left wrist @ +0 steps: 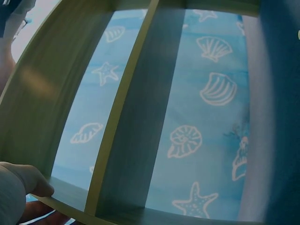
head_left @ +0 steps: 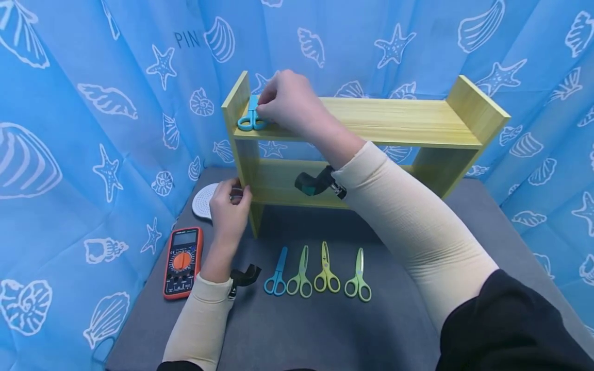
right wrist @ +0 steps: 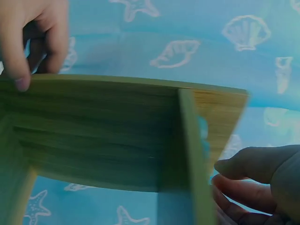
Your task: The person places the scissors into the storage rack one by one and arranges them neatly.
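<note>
A yellow wooden shelf unit (head_left: 380, 121) stands on the grey table. My left hand (head_left: 230, 208) grips its left side panel (head_left: 246, 165), thumb near the front edge and fingers on the outer side. On the top board, against the left end, lies a pair of light blue scissors (head_left: 250, 116). My right hand (head_left: 290, 100) is just right of these scissors with fingers loosely bent. In the right wrist view, its thumb and fingers (right wrist: 243, 164) show a small gap from the scissors' loops (right wrist: 205, 136); the blade end is hidden there.
In front of the shelf lie blue scissors (head_left: 277, 275), green scissors (head_left: 301, 275), yellow scissors (head_left: 326, 270) and another green pair (head_left: 359, 278). A red multimeter (head_left: 183, 263) and a white perforated round object (head_left: 202, 201) are at the left. Blue seashell curtains (head_left: 116, 154) hang behind.
</note>
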A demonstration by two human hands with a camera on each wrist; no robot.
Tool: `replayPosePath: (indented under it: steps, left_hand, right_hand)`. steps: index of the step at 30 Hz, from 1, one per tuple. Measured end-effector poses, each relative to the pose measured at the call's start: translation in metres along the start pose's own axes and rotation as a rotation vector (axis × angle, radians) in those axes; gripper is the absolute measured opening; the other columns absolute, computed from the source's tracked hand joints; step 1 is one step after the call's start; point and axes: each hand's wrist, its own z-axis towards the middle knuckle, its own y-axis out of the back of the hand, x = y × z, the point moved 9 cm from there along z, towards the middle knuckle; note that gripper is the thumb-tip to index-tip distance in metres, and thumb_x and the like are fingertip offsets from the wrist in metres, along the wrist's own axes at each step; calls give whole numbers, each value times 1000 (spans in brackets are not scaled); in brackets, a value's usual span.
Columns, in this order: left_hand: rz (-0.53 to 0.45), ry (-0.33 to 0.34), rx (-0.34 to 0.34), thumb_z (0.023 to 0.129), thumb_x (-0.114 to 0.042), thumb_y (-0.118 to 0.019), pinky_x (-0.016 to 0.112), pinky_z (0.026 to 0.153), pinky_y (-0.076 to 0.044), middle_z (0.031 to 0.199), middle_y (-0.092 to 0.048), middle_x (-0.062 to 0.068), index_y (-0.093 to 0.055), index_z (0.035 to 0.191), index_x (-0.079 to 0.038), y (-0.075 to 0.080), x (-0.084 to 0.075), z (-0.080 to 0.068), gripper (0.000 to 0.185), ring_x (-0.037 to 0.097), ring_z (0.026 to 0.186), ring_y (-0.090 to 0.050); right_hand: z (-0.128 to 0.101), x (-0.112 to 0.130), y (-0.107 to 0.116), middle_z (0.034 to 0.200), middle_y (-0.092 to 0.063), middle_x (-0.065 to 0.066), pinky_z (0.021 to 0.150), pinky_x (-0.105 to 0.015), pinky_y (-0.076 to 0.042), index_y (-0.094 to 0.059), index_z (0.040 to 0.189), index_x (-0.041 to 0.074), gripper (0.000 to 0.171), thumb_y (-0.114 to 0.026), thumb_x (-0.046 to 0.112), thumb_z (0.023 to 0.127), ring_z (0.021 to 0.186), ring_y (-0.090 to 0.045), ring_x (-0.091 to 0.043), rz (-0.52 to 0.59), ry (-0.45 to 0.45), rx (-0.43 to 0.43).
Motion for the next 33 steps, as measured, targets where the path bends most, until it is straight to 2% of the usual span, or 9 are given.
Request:
replayPosePath:
  steps: [6, 11, 15, 21, 26, 33]
  left_hand:
    - [-8, -8, -9, 95, -6, -69, 23, 72, -60, 102, -67, 13, -69, 111, 3, 0, -1, 0, 18, 23, 90, -68]
    - [9, 5, -8, 95, -7, -69, 35, 72, -63, 102, -67, 13, -69, 111, 2, 0, -1, -1, 19, 23, 90, -67]
    - [12, 3, -4, 95, -6, -69, 40, 72, -63, 102, -66, 14, -69, 111, 3, -1, -2, -1, 19, 23, 90, -67]
    - [-1, -13, -13, 94, -4, -68, 26, 71, -61, 100, -66, 16, -69, 109, 5, 0, -5, 0, 17, 26, 88, -67]
    - [-11, 20, -31, 91, 0, -68, 13, 70, -56, 97, -65, 17, -69, 106, 6, 1, -1, 1, 16, 28, 87, -68]
    - [-30, 29, -15, 92, 2, -67, 13, 71, -55, 98, -65, 18, -69, 107, 6, -1, 0, -1, 16, 26, 87, -67]
  right_hand:
    - [-26, -8, 27, 113, -73, 4, 86, -25, -52, -77, 114, 14, 23, -64, 26, 100, 99, -62, -9, 71, 2, -48]
    - [-54, -16, 49, 117, -72, 4, 91, -27, -53, -76, 120, 15, 29, -64, 32, 100, 106, -63, -9, 97, 12, -113]
    - [-80, -25, 64, 114, -72, 3, 89, -28, -51, -77, 118, 15, 28, -64, 30, 99, 104, -62, -9, 158, 15, -172]
    - [-117, -41, 74, 106, -73, -3, 76, -28, -49, -77, 115, 12, 25, -65, 24, 97, 93, -63, -15, 257, 0, -235]
    - [-144, -52, 77, 104, -73, -6, 74, -23, -51, -77, 112, 9, 23, -70, 23, 95, 91, -66, -16, 311, 14, -274]
    - [-182, -72, 67, 104, -74, -8, 78, -18, -58, -76, 110, 2, 19, -72, 12, 94, 92, -70, -16, 385, 61, -292]
